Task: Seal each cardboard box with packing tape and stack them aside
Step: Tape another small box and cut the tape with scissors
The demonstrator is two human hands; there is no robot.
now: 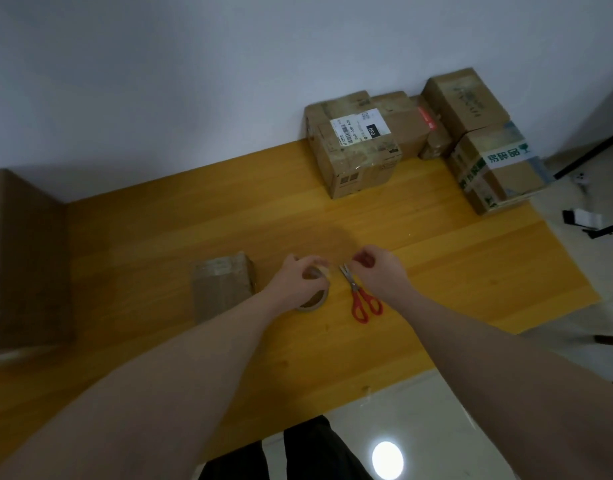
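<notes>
Holding the tape (312, 292) with my left hand (294, 277), right hand (376, 268) pinching for its end; next: pull a strip, reach the scissors (362, 299), seal the box (222, 289).

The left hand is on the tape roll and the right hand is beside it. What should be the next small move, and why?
Probably pull a strip free from the tape roll: the left hand grips the roll, the right hand pinches beside it, and the small box waits to the left. The scissors lie untouched.
</notes>
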